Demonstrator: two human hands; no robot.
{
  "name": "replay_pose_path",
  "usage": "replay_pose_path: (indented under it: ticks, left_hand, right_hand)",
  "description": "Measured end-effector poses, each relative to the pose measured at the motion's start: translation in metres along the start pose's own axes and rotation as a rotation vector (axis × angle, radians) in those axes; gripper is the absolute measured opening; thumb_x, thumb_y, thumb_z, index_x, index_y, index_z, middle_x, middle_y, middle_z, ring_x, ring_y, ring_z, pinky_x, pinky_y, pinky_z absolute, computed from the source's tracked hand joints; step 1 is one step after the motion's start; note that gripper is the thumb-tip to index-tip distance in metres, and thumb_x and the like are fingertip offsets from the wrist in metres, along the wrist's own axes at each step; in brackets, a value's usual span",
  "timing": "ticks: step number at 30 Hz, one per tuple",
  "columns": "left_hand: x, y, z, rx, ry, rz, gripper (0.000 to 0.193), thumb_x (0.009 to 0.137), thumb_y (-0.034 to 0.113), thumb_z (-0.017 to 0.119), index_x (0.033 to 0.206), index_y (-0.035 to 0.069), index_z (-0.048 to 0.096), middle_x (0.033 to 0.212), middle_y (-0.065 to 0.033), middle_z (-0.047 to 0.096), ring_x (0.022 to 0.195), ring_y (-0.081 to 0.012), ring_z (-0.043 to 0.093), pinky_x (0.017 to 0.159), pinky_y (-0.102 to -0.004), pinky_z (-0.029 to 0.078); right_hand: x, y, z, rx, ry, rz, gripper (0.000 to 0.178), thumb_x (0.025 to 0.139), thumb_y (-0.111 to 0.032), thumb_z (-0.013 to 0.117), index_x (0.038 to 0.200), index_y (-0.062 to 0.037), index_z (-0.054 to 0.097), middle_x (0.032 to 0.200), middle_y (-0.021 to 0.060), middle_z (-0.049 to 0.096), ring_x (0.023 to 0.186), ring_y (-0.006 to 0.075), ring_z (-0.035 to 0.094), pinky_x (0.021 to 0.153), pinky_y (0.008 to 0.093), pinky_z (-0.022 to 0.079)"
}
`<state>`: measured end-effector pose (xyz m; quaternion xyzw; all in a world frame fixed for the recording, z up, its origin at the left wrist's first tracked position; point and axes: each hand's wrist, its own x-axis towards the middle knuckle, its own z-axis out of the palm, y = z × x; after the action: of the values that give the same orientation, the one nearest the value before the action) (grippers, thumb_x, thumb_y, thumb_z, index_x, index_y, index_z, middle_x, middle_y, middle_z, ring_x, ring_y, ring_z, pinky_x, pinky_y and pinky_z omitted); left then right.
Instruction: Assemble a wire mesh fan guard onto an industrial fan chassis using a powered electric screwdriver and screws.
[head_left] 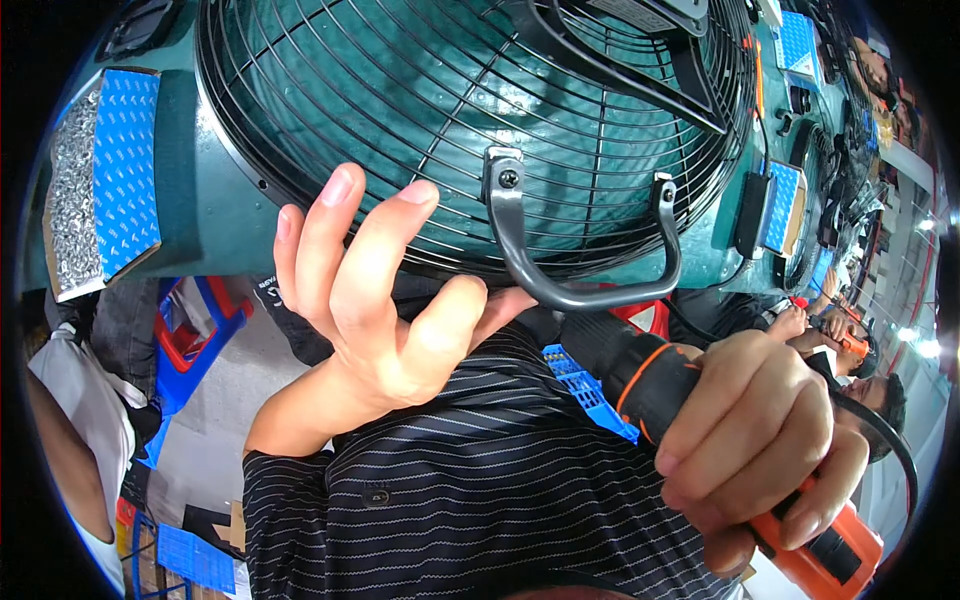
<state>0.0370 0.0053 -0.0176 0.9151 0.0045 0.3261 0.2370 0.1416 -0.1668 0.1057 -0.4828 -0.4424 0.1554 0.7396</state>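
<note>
A round black wire fan guard [420, 130] lies on the green work surface. At its near edge a dark curved handle [590, 297] is fixed, with a screw visible at each end. My left hand [375, 300] is at the guard's near rim, left of the handle; its fingers are spread and nothing shows in them. Whether the fingertips touch the wires I cannot tell. My right hand [760, 430] is wrapped round an orange and black power screwdriver [655, 385], held below and to the right of the handle. The tool's tip is not clearly visible.
An open blue-patterned box [125, 175] full of small metal screws stands at the left. Further blue boxes [785, 205] and another fan guard [810, 160] lie along the right. A black cord [885, 430] loops beside my right hand. Other people sit at both sides.
</note>
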Motion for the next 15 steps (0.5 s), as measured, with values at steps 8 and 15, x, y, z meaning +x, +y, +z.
replay_pose_path:
  ticks: [8, 15]
  left_hand:
    - [0.008, -0.014, -0.018, -0.048, -0.149, 0.024, 0.060, 0.075, 0.050, 0.080, 0.115, 0.015, 0.051, 0.133, -0.0239, 0.048, 0.127, -0.0485, 0.041, 0.105, -0.0598, 0.032]
    - [0.021, -0.035, -0.027, 0.022, -0.267, 0.008, 0.072, 0.074, 0.056, 0.076, 0.130, 0.014, 0.058, 0.143, -0.0269, 0.044, 0.134, -0.0462, 0.037, 0.111, -0.0548, 0.028]
  right_hand:
    - [0.000, 0.009, -0.001, 0.008, -0.043, 0.034, 0.044, 0.076, -0.009, 0.082, 0.110, -0.0058, 0.054, 0.075, 0.0064, 0.066, 0.058, 0.0156, 0.068, 0.055, 0.0266, 0.058]
    - [-0.001, 0.007, 0.014, -0.115, 0.097, 0.007, 0.044, 0.074, -0.004, 0.082, 0.109, -0.0069, 0.054, 0.072, 0.0057, 0.065, 0.054, 0.0148, 0.066, 0.051, 0.0247, 0.055]
